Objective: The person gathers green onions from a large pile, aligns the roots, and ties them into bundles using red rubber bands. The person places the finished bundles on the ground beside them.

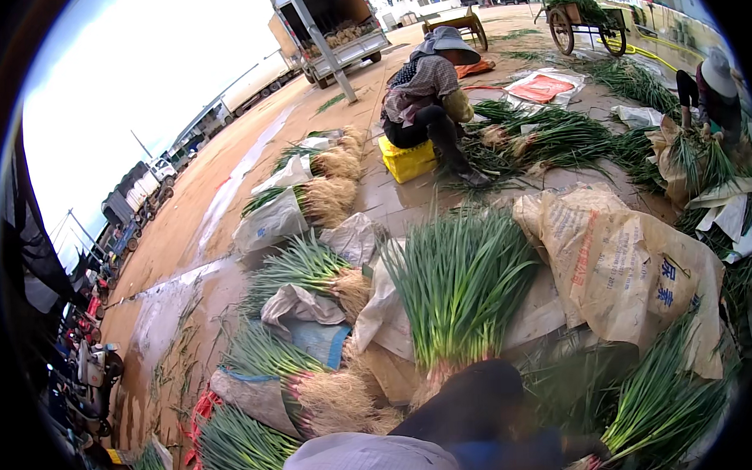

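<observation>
My left hand is out of view; a light grey sleeve or cloth (371,459) fills the bottom edge. A dark, blurred shape by the pale bases of a loose bunch of green onions (655,399) at the lower right may be my right hand (583,449); its fingers cannot be made out. Before me, a large sheaf of green onions (458,288) lies on woven sacking, leaves pointing away, its root end partly hidden behind my dark-clad knee (475,399). To its left lie sack-wrapped bundles with bushy roots (344,397). A printed woven sack (626,270) is spread at the right.
A co-worker (430,84) sits on a yellow crate (407,158) beside heaped onions (546,136); another person (716,92) bends over a sack at far right. Wrapped bundles (331,193) line the wet ground. Behind stand an open-backed truck (331,31) and a handcart (583,26).
</observation>
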### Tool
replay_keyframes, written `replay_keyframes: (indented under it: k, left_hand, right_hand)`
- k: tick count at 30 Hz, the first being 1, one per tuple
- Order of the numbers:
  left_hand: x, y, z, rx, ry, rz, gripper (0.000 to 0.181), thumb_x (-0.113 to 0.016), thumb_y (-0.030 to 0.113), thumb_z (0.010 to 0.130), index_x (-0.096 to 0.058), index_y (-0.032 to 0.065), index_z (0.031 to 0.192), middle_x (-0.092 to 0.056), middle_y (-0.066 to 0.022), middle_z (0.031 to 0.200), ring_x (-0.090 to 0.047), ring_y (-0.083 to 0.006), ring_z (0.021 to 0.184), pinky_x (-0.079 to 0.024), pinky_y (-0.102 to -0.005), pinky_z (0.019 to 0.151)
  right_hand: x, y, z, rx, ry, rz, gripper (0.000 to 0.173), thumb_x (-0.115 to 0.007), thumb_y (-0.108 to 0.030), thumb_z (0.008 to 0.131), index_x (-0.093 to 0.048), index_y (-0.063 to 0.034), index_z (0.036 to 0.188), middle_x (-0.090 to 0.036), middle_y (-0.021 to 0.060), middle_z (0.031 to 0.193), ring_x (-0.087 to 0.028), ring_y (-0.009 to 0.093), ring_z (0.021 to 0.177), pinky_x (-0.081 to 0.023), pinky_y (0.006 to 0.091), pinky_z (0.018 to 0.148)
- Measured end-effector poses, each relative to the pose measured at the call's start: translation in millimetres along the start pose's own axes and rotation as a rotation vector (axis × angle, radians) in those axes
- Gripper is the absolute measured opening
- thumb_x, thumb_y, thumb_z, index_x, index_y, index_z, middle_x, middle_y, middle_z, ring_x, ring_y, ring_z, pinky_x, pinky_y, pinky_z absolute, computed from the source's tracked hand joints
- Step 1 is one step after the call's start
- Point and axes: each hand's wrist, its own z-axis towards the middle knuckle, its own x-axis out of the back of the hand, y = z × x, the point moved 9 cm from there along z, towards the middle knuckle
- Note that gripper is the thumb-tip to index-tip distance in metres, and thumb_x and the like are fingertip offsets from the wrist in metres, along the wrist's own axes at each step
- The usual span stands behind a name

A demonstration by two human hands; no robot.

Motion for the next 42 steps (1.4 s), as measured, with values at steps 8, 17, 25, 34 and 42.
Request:
replay_keyframes:
  k: [8,17,25,34,42]
  left_hand:
    - [2,-8,3,0.005,-0.002,0.004,0.023,-0.063,0.015,0.088,-0.065,-0.0011,0.104,-0.066,-0.007,0.098,-0.061,-0.0169,0.092,-0.048,-0.0317,0.082]
    - [-8,-25,-2,0.011,-0.032,0.014,0.023,-0.06,0.014,0.091,-0.065,-0.0025,0.105,-0.066,-0.0084,0.102,-0.061,-0.0179,0.096,-0.047,-0.0313,0.086]
    - [1,-48,-4,0.199,-0.098,-0.145,0.023,-0.063,0.011,0.09,-0.066,-0.0016,0.109,-0.07,-0.0107,0.095,-0.066,-0.019,0.086,-0.053,-0.0304,0.079]
    - [-35,4,-1,0.363,-0.075,-0.645,0.052,-0.068,0.021,0.081,-0.051,-0.0096,0.12,-0.065,-0.022,0.1,-0.068,-0.0263,0.08,-0.06,-0.0338,0.069]
    - [-42,-1,-16,0.42,-0.139,-0.642,0.046,-0.071,0.024,0.079,-0.057,-0.006,0.111,-0.067,-0.0197,0.095,-0.067,-0.0322,0.084,-0.058,-0.0418,0.079]
  right_hand:
    - [-8,-4,3,-0.006,-0.014,0.007,0.026,-0.055,-0.024,0.09,-0.059,0.0009,0.096,-0.065,0.0182,0.084,-0.062,0.031,0.075,-0.048,0.0396,0.069]
    - [-7,-3,-2,-0.006,-0.007,0.003,0.029,-0.055,-0.027,0.092,-0.059,0.001,0.097,-0.064,0.019,0.084,-0.062,0.033,0.075,-0.047,0.0402,0.069]
    - [27,35,-18,-0.057,0.213,0.045,0.032,-0.054,-0.03,0.093,-0.06,0.001,0.097,-0.063,0.0197,0.083,-0.061,0.034,0.075,-0.046,0.0408,0.069]
    - [-34,105,-28,-0.338,-0.249,0.536,0.033,-0.056,-0.033,0.091,-0.063,-0.0073,0.111,-0.067,0.02,0.096,-0.065,0.034,0.089,-0.05,0.0392,0.078]
    - [21,16,-26,-0.025,-0.01,0.196,0.051,-0.065,-0.038,0.089,-0.055,-0.0026,0.124,-0.066,0.0099,0.093,-0.064,0.015,0.079,-0.051,0.0272,0.07]
